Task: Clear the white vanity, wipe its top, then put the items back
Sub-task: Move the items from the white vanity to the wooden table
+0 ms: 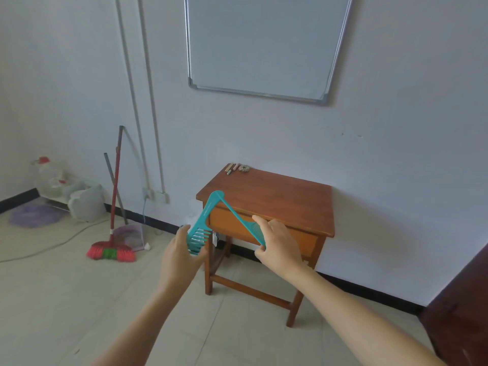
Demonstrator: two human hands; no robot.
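Observation:
My left hand (182,256) holds a teal wide-tooth comb (203,223) by its toothed end, its handle pointing up. My right hand (277,245) pinches a teal fine-tooth tail comb (243,220) by its toothed end, its thin tail slanting up to the left until it meets the other comb's handle. Both combs hang in the air in front of a small brown wooden table (277,199) with a drawer, standing against the white wall. A few small items (237,167), pencil-like sticks and a small ring-shaped thing, lie at the table's far left corner. No white vanity is in view.
A whiteboard (264,43) hangs above the table. A red broom (112,249) and a dustpan (130,236) lean at the wall to the left. Plastic bottles and bags (66,188) fill the far left corner; a cable runs over the tiled floor. Dark furniture (464,307) stands at the right.

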